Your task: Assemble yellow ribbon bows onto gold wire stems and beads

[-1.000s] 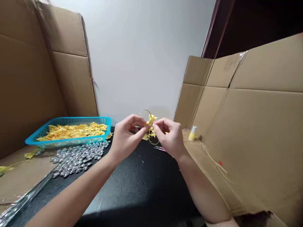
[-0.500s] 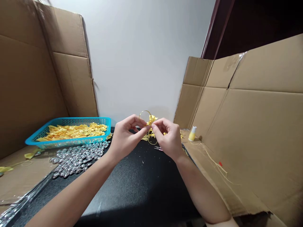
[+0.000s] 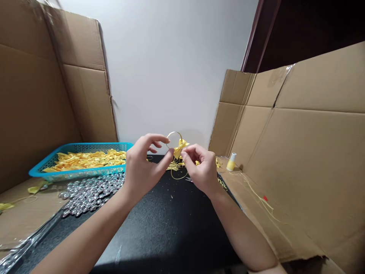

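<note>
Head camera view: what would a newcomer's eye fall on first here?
Probably the bright blue basket at the left, holding a heap of yellow pieces. Just in front of it, shiny silvery beads lie spread out. Then, near the centre, a small yellow bow shows in the right hand's fingertips, beside a thin loop near the left hand.

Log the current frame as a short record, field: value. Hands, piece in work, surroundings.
left_hand: fingers parted beside the yellow bow; contact unclear
right_hand: pinching the bow's lower edge
loop: thin, gold, above the left thumb
surface: black tabletop
left_side: blue basket holding yellow pieces; silver beads in front
right_side: white-and-yellow cone-shaped object, upright on cardboard
</note>
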Motion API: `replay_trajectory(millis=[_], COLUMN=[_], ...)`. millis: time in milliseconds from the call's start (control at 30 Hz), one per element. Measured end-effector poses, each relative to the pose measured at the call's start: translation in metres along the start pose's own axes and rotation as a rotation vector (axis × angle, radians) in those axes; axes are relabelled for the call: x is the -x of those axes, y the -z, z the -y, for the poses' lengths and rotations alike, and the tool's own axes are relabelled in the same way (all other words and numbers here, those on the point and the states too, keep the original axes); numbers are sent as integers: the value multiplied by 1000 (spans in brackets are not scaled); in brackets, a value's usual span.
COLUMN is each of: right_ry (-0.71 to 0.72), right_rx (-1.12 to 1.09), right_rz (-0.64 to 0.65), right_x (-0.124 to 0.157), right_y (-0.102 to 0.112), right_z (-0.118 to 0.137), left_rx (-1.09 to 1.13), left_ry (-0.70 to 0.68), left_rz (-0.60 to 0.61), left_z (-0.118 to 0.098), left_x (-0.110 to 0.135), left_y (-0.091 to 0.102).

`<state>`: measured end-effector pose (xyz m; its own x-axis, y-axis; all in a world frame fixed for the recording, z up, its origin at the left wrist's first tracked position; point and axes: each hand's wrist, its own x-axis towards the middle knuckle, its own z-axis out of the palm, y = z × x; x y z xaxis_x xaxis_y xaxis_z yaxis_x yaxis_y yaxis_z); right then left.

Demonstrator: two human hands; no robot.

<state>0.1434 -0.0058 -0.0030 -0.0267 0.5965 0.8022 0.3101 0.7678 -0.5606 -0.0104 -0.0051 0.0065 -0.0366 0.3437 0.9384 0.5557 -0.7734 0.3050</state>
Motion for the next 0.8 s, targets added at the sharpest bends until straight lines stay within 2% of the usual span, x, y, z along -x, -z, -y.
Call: replay_trajectory(millis=[133,200,267,433,800], right_ry=[0,1,-2,-12,-19], right_rx=[0,-2,0,5,-14], right_rz=[8,10,8,6,7], right_x=[0,0,0,1,3], right_y=[0,0,0,-1,-4], right_z=[2,3,2,3,3], left_rx=[-210,-335,-408,-437,-305], left_ry=[-277,-401,-456,-469,-384], left_rz=[-98,-83,-51,-6,69], left_z=[-1,0,2,5,7], left_x=[-5,-8,-10,-11,-13], left_y=[4,8,10,10,5])
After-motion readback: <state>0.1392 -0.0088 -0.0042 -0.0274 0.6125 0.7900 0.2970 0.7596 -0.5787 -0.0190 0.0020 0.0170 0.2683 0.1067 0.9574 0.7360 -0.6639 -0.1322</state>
